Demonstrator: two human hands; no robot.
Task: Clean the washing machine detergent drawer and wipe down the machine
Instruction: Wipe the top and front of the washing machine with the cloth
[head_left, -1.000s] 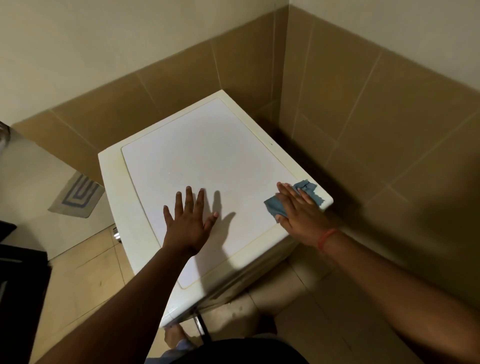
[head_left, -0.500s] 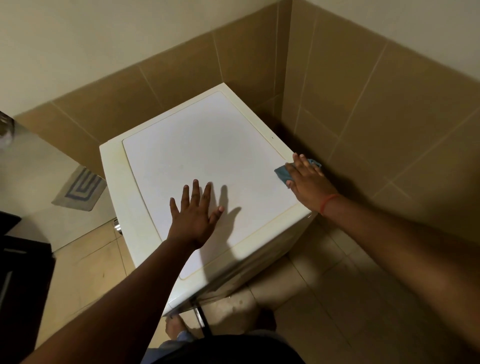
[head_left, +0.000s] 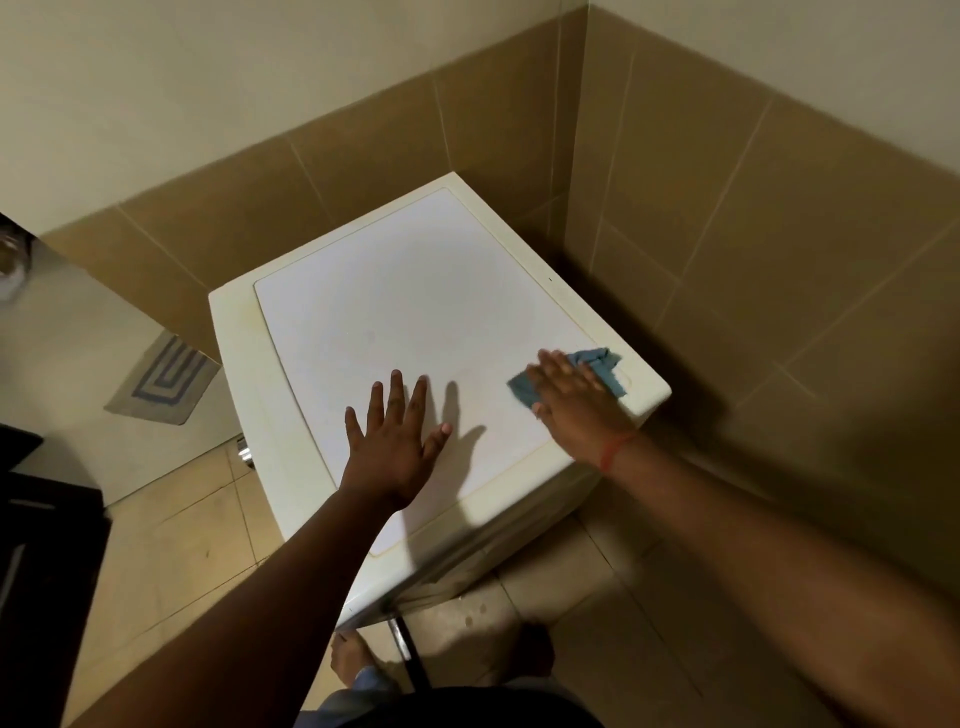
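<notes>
A home laundry or bathroom corner is shown: a white washing machine is set against brown-tiled walls, on a tiled floor, with a patterned mat nearby.

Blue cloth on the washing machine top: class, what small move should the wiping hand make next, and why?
Probably sweep the blue cloth leftward across the white lid. The right hand presses it flat near the lid's right front corner, while the left hand rests spread and empty, so most of the top lies beyond the cloth.
</notes>
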